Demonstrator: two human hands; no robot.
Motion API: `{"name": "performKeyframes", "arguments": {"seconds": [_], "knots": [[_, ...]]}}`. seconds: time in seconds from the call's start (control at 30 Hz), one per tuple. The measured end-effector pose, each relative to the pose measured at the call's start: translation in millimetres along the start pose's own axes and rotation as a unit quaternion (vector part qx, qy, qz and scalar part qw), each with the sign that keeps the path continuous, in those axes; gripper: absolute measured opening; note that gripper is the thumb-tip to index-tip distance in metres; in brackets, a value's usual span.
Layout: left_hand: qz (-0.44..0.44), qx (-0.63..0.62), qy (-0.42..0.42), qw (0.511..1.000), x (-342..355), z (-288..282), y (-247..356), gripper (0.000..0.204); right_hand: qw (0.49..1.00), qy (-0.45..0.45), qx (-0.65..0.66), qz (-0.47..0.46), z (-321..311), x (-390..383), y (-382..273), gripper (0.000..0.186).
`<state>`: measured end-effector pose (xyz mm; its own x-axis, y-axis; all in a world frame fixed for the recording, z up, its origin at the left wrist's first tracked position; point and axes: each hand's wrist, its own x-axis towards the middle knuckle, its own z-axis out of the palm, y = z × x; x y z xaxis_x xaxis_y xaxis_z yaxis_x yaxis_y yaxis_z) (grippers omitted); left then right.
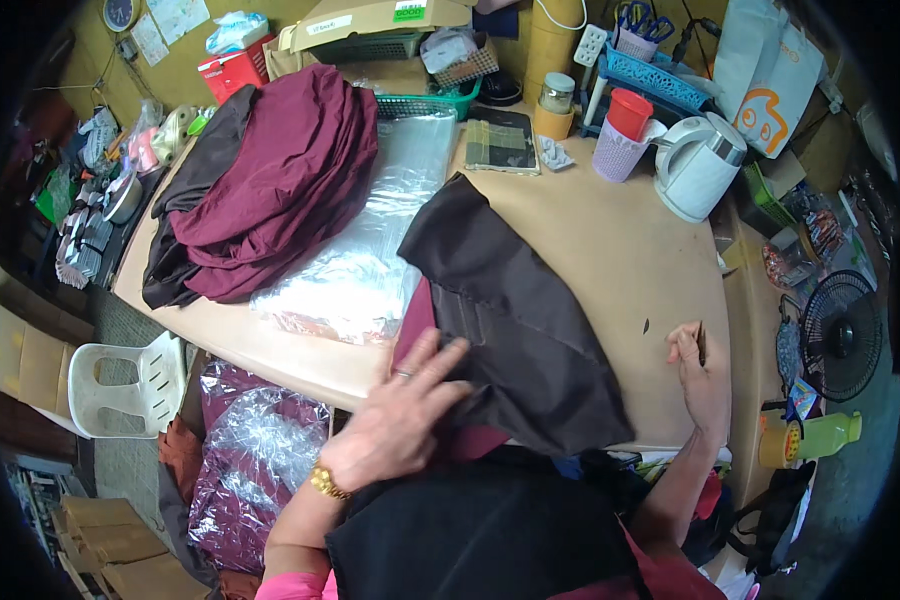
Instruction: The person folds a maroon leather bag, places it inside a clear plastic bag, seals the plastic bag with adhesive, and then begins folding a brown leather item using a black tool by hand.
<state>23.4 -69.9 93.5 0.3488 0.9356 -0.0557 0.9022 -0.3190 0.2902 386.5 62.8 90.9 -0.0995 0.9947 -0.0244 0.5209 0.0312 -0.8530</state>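
My left hand (400,410), a gold watch at its wrist, lies with stretched fingers on the near left edge of a dark brown cloth piece (525,310). Maroon fabric (417,325) shows under that edge. The piece is spread at a slant on the tan tabletop, with a stitched patch near its left side. To the right of the cloth and apart from it, my right hand (700,375) is closed over the table. Something small and dark shows between its fingers, too little to name. A small dark scrap (646,325) lies left of that hand.
A heap of maroon and dark fabric (280,180) and clear plastic bags (370,240) cover the table's left. Along the back stand a white electric kettle (695,170), a lilac cup (620,155) and a lidded jar (557,95). A white chair (125,390) stands left, a black fan (842,335) right.
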Motion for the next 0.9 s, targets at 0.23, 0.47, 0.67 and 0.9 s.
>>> {"name": "performKeyframes", "arguments": {"seconds": [0.23,0.47,0.67,0.9], "knots": [[0.046,0.027,-0.144,0.988,21,49,6,0.082,0.826,-0.443,-0.047,-0.344,147,31,-74,0.03],[0.046,-0.022,-0.128,0.99,11,41,-10,0.077,0.976,-0.126,-0.024,-0.178,167,182,-40,0.033],[0.07,-0.08,0.074,0.992,52,13,-12,0.015,0.905,-0.187,0.381,0.017,207,167,-30,0.037],[-0.048,-0.319,0.205,0.924,98,82,-47,0.045,0.88,-0.176,0.442,-0.007,220,163,13,0.037]]}}
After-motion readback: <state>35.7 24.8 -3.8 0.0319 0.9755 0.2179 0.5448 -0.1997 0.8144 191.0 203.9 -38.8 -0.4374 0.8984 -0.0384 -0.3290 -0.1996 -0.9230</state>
